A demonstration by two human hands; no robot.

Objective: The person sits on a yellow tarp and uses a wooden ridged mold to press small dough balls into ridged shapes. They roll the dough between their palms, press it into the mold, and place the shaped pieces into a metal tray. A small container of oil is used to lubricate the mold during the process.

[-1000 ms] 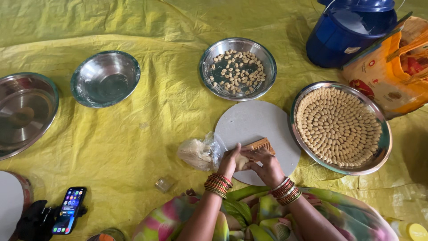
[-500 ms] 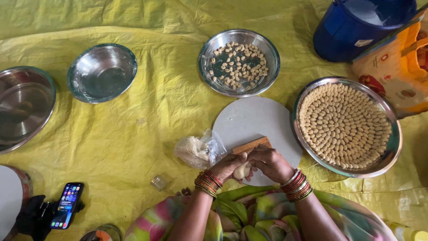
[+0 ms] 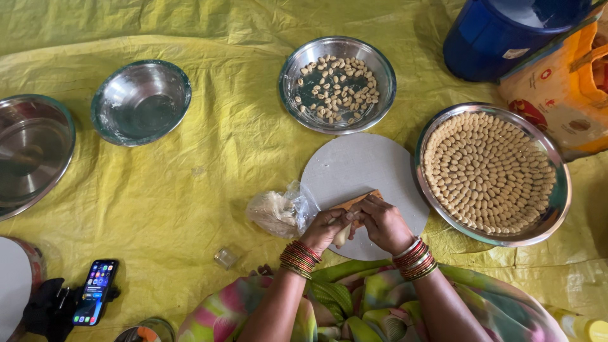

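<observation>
My left hand [image 3: 326,228] and my right hand [image 3: 382,223] meet over the near edge of a round grey board [image 3: 361,171]. Between them they pinch a small pale roll of dough [image 3: 342,235]. A small wooden block [image 3: 358,202] lies on the board just beyond my fingers. A clear plastic bag of dough [image 3: 278,212] sits left of my left hand. To the right, a steel plate [image 3: 556,202] is packed with several rows of small dough pieces. A steel plate [image 3: 380,69] farther back holds scattered pieces.
A yellow sheet [image 3: 190,190] covers the floor. An empty steel bowl [image 3: 140,101] and a large steel pan [image 3: 31,152] are at the left. A phone [image 3: 95,299] lies near left. A blue container [image 3: 500,35] and an orange bag [image 3: 563,88] stand at the back right.
The view has shifted slightly. My hands have closed together over the board's near edge and now work the dough between the fingers.
</observation>
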